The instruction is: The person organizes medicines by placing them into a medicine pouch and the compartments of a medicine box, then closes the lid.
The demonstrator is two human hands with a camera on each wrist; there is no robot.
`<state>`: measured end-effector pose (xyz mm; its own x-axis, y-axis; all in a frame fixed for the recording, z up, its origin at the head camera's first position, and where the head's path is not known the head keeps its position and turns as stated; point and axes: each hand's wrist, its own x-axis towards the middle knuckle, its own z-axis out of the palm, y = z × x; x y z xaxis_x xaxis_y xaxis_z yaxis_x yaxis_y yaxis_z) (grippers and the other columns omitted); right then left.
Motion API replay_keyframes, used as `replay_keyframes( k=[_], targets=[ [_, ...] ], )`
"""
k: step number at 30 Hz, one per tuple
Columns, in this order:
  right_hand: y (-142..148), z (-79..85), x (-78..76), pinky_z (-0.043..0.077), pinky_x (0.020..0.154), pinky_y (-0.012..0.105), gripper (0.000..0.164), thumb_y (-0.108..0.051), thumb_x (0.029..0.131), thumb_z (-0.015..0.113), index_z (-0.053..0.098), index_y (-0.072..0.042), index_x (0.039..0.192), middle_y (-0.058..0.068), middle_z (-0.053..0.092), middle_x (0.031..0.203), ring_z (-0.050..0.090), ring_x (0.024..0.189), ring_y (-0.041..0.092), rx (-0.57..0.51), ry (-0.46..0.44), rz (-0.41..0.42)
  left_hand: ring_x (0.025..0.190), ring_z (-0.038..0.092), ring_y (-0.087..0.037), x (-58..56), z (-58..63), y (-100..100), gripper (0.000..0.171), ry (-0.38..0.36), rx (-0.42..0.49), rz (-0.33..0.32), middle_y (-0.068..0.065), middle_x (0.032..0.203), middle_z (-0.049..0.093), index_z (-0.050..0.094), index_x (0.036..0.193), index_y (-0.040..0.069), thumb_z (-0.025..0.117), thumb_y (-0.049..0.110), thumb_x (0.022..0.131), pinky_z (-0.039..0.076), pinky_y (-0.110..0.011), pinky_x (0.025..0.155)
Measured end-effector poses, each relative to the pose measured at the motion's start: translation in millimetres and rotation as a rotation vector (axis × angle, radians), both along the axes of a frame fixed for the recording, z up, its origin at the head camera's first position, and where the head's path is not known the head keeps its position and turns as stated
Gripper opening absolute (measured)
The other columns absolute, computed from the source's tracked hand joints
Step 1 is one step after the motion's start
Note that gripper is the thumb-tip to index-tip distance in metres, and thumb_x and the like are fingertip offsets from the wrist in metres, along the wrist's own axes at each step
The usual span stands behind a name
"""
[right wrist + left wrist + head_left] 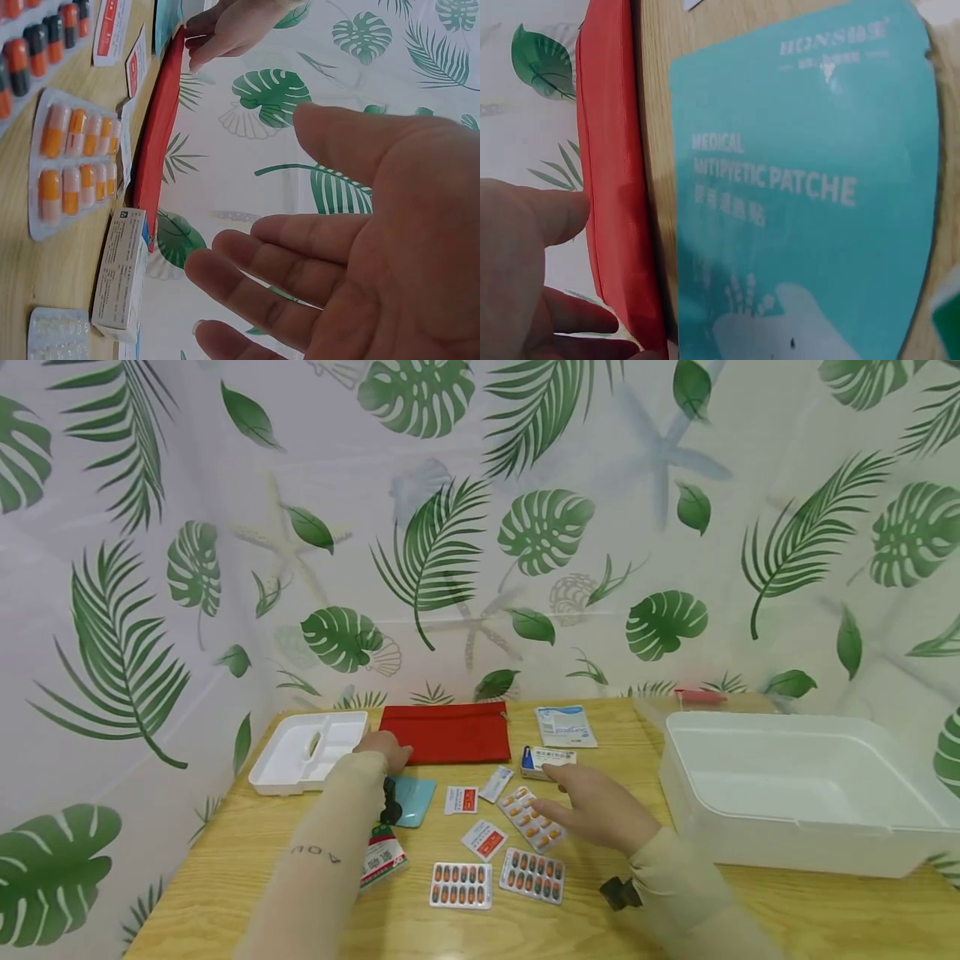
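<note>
My left hand [384, 750] is at the left end of a flat red zip pouch [446, 733]. In the left wrist view its thumb and loosely bent fingers are apart, close beside the pouch; whether they touch it I cannot tell. A teal antipyretic patch packet [802, 180] lies by that wrist. Palm showing and fingers spread in the right wrist view, my right hand [603, 806] holds nothing. It hovers near a small white-and-blue medicine box [547, 760] and a blister pack of orange-and-white capsules [532, 818].
Two blister packs of dark-and-orange capsules, one left [461, 886] and one right [532, 876], lie in front. Small sachets [483, 840] lie between. A white compartment tray [292, 752] stands left, a large white bin [780, 802] right. A surgical packet [566, 727] lies behind the box.
</note>
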<state>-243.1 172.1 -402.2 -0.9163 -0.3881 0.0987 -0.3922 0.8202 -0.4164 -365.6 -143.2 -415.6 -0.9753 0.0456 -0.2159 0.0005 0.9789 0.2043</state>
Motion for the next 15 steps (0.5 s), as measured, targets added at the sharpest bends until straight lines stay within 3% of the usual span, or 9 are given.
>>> replay_keyframes(
  k=[8,15],
  targets=[
    [-4.4,-5.1,-1.9,0.051,0.088,0.044,0.052,-0.040,0.092,0.062,0.055,-0.009,0.134,0.011,0.061,0.126,0.062,0.106,0.027,-0.001,-0.035,-0.011,0.104,0.060,-0.030,-1.1,-8.1,6.9,0.047,0.007,-0.008,0.046,-0.015,0.117,0.064,0.065,0.116,-0.001,0.051,0.039,0.098,0.048,-0.042,0.093],
    [-7.4,-5.0,-2.8,0.050,0.089,0.045,0.050,-0.039,0.093,0.061,0.054,-0.014,0.136,0.010,0.059,0.129,0.061,0.108,0.026,0.002,-0.052,-0.013,0.090,0.062,-0.029,-8.2,-16.7,6.9,0.024,0.097,-0.058,0.052,-0.013,0.099,0.068,0.071,0.087,0.002,0.061,0.023,0.091,0.052,-0.041,0.082]
  ],
)
